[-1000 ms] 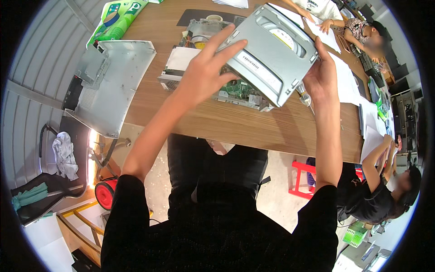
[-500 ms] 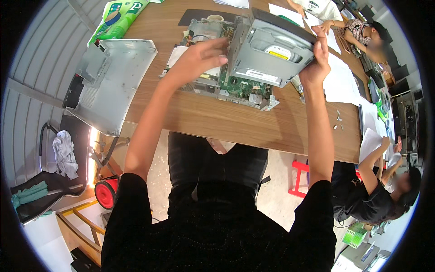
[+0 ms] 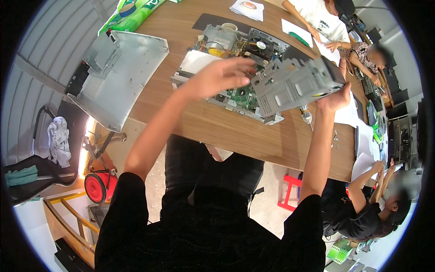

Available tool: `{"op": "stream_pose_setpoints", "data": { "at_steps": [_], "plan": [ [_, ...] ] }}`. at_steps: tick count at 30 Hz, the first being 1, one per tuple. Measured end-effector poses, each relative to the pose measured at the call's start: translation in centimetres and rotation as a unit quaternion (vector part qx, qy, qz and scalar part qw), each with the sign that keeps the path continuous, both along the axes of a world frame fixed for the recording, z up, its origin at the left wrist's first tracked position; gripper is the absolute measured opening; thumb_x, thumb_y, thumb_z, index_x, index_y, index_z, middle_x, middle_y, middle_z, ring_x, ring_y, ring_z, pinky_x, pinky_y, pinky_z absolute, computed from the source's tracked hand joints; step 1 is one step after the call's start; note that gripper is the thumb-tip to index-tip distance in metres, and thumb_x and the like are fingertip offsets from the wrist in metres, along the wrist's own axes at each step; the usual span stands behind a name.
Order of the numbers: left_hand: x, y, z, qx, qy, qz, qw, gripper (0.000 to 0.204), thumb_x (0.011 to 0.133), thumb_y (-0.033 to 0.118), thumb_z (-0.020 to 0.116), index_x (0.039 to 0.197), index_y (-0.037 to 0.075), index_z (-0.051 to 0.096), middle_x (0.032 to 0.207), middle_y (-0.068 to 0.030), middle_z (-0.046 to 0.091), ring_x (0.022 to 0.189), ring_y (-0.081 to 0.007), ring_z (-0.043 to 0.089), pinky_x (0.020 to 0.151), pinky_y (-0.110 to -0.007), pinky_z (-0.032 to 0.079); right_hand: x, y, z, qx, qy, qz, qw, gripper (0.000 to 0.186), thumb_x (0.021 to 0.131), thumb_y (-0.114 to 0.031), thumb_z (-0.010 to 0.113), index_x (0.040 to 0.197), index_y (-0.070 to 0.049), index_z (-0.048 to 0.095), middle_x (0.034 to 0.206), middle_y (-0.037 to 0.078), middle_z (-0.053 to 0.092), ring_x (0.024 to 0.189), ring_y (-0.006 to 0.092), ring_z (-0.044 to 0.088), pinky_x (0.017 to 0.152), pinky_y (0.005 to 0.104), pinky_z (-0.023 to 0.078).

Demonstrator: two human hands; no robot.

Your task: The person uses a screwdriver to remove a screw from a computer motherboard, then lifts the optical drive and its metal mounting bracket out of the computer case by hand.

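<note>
A grey metal drive cage with an optical drive is tilted above the right part of an opened desktop computer. My right hand grips its right end from below, with the fingers partly hidden behind it. Just left of the cage is my left hand, fingers stretched and apart, holding nothing; I cannot tell whether its fingertips touch the cage. Below it shows the green motherboard. A black fan sits toward the back of the computer, with wires and a metal box at its left.
The grey case cover lies at the table's left. A screwdriver and several small screws are right of the computer. Papers and a green package lie farther back. Other people sit along the right side.
The drive cage has turned so its side now faces up, and it has moved rightward and lower, uncovering the fan. My left hand has shifted right along with it.
</note>
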State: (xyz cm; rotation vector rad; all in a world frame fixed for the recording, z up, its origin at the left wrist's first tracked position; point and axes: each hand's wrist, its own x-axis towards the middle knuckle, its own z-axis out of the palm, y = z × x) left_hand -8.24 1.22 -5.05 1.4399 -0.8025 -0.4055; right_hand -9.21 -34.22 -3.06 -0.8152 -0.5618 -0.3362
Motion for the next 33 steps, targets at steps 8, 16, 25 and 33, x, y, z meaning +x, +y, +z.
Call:
{"op": "stream_pose_setpoints", "data": {
  "at_steps": [8, 16, 25, 33],
  "plan": [
    [-2.3, -2.4, 0.3, -0.139, 0.439, -0.268, 0.846, 0.084, 0.094, 0.066, 0.025, 0.144, -0.002, 0.026, 0.120, -0.0294, 0.057, 0.107, -0.0360, 0.062, 0.086, -0.041, 0.057, -1.4, 0.8, 2.7, 0.049, -0.075, 0.081, 0.993, 0.074, 0.083, -0.047, 0.062, 0.139, -0.003, 0.041, 0.130, 0.022, 0.054, 0.122, 0.0401, 0.049, 0.107, 0.0521, 0.034],
    [-3.3, -3.3, 2.8, -0.169, 0.426, -0.244, 0.855, 0.095, 0.089, 0.075, 0.018, 0.139, -0.003, 0.035, 0.118, -0.0359, 0.056, 0.105, -0.0421, 0.063, 0.079, -0.042, 0.059, -2.8, 3.3, 5.7, 0.124, -0.130, 0.242, 0.954, 0.074, 0.087, -0.049, 0.053, 0.142, -0.001, 0.038, 0.135, 0.020, 0.051, 0.125, 0.0383, 0.048, 0.108, 0.0506, 0.033],
    [0.2, 0.1, 4.4, 0.056, -0.099, 0.170, 0.979, 0.052, 0.097, 0.035, 0.054, 0.133, -0.002, 0.048, 0.129, -0.0161, 0.055, 0.110, -0.0213, 0.058, 0.096, -0.029, 0.045, -4.5, 5.8, 9.3, -0.263, -0.139, -0.264, 0.918, 0.068, 0.090, -0.036, 0.044, 0.140, 0.009, 0.035, 0.135, 0.025, 0.047, 0.119, 0.0331, 0.054, 0.105, 0.0398, 0.038],
    [0.4, 2.5, 3.5, -0.071, 0.036, 0.055, 0.995, 0.053, 0.095, 0.033, 0.058, 0.137, 0.002, 0.048, 0.132, -0.0095, 0.053, 0.122, -0.0185, 0.050, 0.101, -0.030, 0.040, -3.8, 11.0, 13.6, -0.466, -0.107, -0.091, 0.874, 0.058, 0.078, -0.032, 0.069, 0.122, -0.003, 0.044, 0.096, 0.009, 0.062, 0.088, 0.0141, 0.058, 0.076, 0.0239, 0.043]
  ]
}}
